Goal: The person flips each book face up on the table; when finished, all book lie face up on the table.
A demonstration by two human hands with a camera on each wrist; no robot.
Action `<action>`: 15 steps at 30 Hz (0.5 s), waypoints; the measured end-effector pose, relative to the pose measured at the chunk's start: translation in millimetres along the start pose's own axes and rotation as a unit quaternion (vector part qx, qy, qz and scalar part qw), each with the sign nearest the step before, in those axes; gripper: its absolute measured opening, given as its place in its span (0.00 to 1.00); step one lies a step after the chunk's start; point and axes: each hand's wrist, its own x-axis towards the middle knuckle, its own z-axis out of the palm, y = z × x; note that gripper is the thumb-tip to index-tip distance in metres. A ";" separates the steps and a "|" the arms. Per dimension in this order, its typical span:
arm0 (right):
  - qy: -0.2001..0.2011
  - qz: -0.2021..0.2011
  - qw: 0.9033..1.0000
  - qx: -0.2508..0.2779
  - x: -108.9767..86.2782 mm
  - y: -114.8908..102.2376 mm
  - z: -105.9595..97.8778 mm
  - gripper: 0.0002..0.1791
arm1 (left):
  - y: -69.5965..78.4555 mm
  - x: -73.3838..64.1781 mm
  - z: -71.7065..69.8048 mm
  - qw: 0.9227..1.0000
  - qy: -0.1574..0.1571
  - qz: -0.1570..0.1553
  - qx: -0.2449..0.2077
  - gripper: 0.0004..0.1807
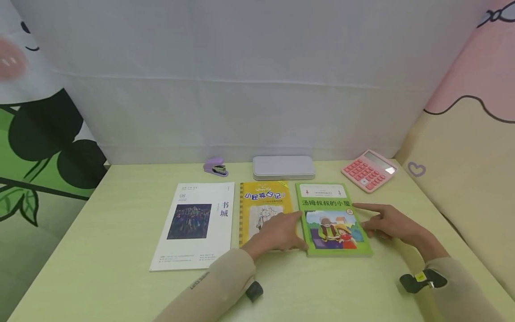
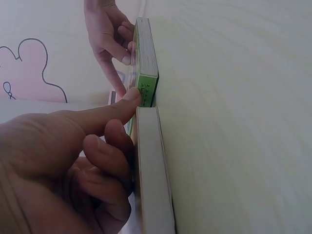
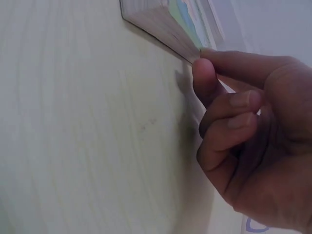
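A green picture-cover book (image 1: 337, 223) lies flat on the table, face up, with a hand at either side. My left hand (image 1: 280, 231) reaches over the yellow spiral-look book (image 1: 265, 192) and touches the green book's left edge with thumb and forefinger. In the left wrist view its other fingers (image 2: 105, 156) bend loosely above the yellow book. My right hand (image 1: 390, 222) touches the green book's right edge with extended forefinger and thumb; its remaining fingers (image 3: 229, 122) are loosely curled and hold nothing. The three books lie side by side, a white magazine (image 1: 219, 228) at the left.
Behind the books stand a purple stapler (image 1: 215, 166), a pale grey flat case (image 1: 283, 167) and a pink calculator (image 1: 369, 171) at the back right. White cloth (image 1: 249, 89) hangs along the table's (image 1: 120, 214) rear edge. Printed fabric covers both sides.
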 end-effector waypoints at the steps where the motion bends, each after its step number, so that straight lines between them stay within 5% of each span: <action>1: -0.009 0.001 1.000 0.000 -0.8 0.6 -1.7 0.40 | 0.2 -0.1 -0.1 1.000 0.001 0.001 -0.002 0.50; 15: -0.054 -0.012 0.998 0.015 -2.1 5.9 -7.4 0.45 | 0.0 0.9 0.4 1.000 0.005 -0.007 -0.020 0.52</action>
